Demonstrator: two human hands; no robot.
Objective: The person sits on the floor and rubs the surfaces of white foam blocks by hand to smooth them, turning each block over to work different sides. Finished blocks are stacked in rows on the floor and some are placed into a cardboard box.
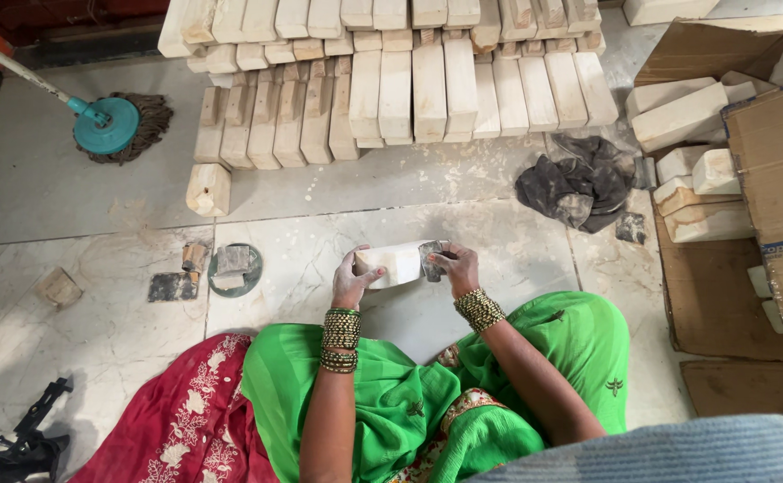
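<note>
A pale marble-tiled floor (96,206) spread under everything, dusted white. Across its far side lay a wide stack of pale rectangular wooden blocks (391,80), row upon row. Flattened brown cardboard boxes (771,170) stood along the right, with more pale blocks (691,116) piled against them. The person sat on the floor in a bright green garment (409,402) over a red patterned cloth (186,420). A teal round mop head with dark strands (110,125) rested at the far left, and a crumpled dark grey rag (579,183) lay just below the stack. A single pale rectangular wooden block (393,263) was held above the floor, in front of the person's lap, between both hands. The left hand (351,282) gripped its left end, thumb on top and fingers curled beneath. The right hand (456,266) pinched a small dark grey abrasive scrap (431,259) against the block's right end. A round dark green disc (235,268) lay near on the left.
</note>
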